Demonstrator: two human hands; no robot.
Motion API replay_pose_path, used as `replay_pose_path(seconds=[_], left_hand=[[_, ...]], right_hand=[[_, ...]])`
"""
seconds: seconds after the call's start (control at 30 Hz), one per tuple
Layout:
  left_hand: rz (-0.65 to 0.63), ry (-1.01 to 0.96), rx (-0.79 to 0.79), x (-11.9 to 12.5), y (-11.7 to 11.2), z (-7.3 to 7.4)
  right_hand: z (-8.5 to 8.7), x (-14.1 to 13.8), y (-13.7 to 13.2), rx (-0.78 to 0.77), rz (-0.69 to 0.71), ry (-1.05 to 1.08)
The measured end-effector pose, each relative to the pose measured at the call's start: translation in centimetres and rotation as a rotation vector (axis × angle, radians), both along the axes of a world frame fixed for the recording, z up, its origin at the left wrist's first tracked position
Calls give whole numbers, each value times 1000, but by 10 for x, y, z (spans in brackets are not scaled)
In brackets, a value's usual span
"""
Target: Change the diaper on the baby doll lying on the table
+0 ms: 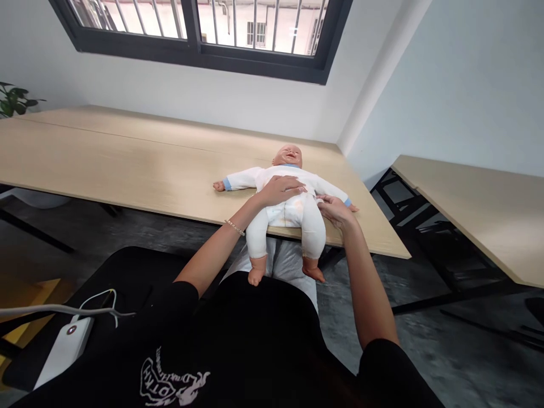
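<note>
White print (164,387) on the black shirt (263,334) seems to read "DTKH", its smaller curved lettering unclear. The left grip (280,190), a bracelet (235,227) at its wrist, rests loose and palm-down on the belly of the baby doll (284,215), which lies face-up on the desk (148,164), legs past the near edge. The right grip (335,209) bends inward at the doll's hip, fingers curled; whether they pinch anything cannot be told.

The view through the window (194,34) is washed pale by daylight; a soft shine is spread over the desk (161,164); the doll (287,214) is shown fairly clearly; the floor (136,229) underneath is left dim; things near the edges are stretched.
</note>
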State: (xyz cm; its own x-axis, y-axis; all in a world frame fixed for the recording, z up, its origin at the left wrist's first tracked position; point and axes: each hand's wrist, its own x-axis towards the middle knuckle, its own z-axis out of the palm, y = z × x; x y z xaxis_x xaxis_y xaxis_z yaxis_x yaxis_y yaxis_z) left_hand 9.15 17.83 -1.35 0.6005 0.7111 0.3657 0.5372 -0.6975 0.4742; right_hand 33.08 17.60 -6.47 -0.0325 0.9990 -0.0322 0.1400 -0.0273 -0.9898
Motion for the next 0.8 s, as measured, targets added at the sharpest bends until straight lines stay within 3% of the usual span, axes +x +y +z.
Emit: replay_pose_path(seconds=[0.2,0.47,0.8], left_hand=[[23,55,-14,3,0,1],[-2,134,-25,8,3,3],[1,154,-44,9,1,5]], right_hand=[[7,29,-10,298,-137,-226],[20,22,-19,597,-122,-247],[35,15,-21,733,-146,-340]])
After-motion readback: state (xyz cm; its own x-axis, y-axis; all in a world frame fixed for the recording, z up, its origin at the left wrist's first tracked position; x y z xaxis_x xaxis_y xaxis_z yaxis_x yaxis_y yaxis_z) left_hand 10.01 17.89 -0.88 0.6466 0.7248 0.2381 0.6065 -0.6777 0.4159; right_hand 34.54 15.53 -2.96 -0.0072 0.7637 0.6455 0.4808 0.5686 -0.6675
